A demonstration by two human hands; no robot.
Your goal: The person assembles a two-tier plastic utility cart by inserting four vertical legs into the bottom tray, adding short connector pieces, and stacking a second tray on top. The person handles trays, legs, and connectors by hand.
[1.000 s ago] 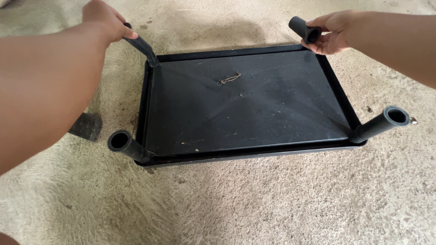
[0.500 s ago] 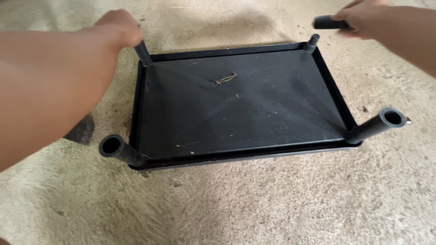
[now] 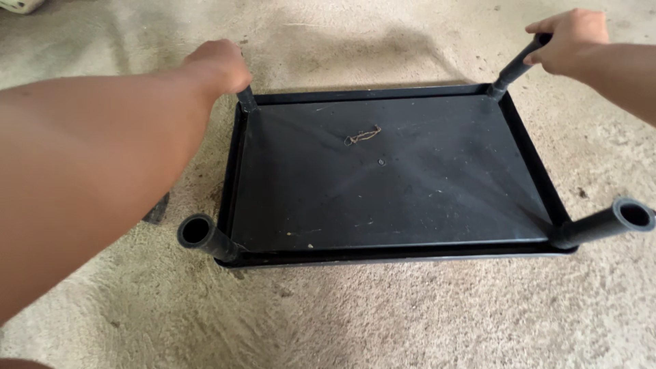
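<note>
Over upturned black table [image 3: 389, 178] | left hand [image 3: 217, 67], right hand [image 3: 570, 41] clamped on far legs [image 3: 514, 68]

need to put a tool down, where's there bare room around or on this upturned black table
Free: the black table panel between its four legs, apart from a small twisted scrap near the far edge, and the floor in front of the near legs. Crowded: the far corners, where the left hand and right hand grip legs.
</note>
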